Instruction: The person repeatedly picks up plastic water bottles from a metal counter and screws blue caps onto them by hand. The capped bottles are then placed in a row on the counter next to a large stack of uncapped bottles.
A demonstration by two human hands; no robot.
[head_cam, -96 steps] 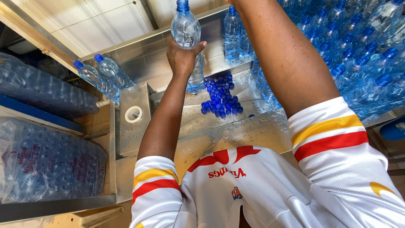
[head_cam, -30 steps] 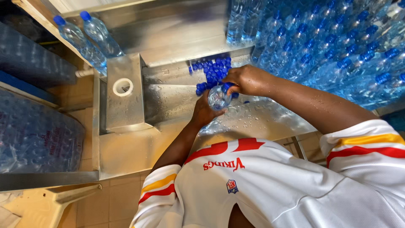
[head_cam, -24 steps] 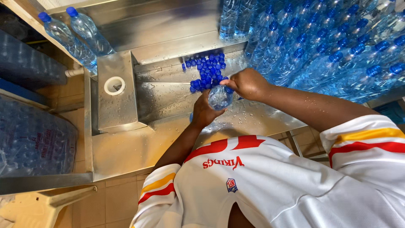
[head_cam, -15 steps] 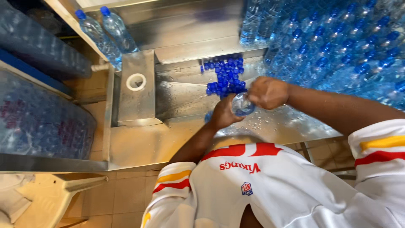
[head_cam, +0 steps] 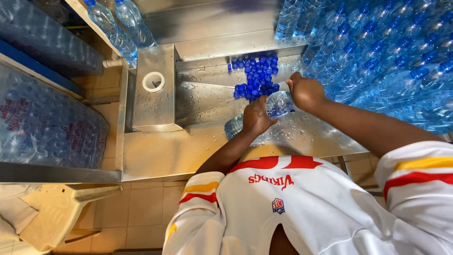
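In the head view I look straight down over a white jersey (head_cam: 306, 212) with red and yellow bands. My left hand (head_cam: 257, 117) is wrapped around the body of a clear bottle (head_cam: 279, 104), fingers closed on it. The bottle lies tilted, almost on its side, above the wet steel bench (head_cam: 179, 151), close to the bench's near edge and just right of its middle. My right hand (head_cam: 306, 92) is closed over the bottle's neck end, so both hands are clamped on the same bottle; I cannot tell whether a cap sits under the right hand's fingers.

Just beyond the hands a heap of blue caps (head_cam: 255, 78) lies in a shallow steel tray (head_cam: 207, 94) set into the bench, towards its far edge. A second bottle (head_cam: 233, 126) lies on the bench just left of my left wrist. To the left of the tray stands a raised steel box (head_cam: 155, 106) with a white ring (head_cam: 153, 81) in its top.

Along the bench's right side and far right corner, capped bottles (head_cam: 377, 61) with blue tops are massed together, touching one another. At the far left corner two more bottles (head_cam: 120, 28) stand side by side. Left of the bench, shrink-wrapped packs (head_cam: 47, 127) of bottles are stacked. A pale plastic chair (head_cam: 56, 212) sits on the tiled floor (head_cam: 141, 208) at the lower left.
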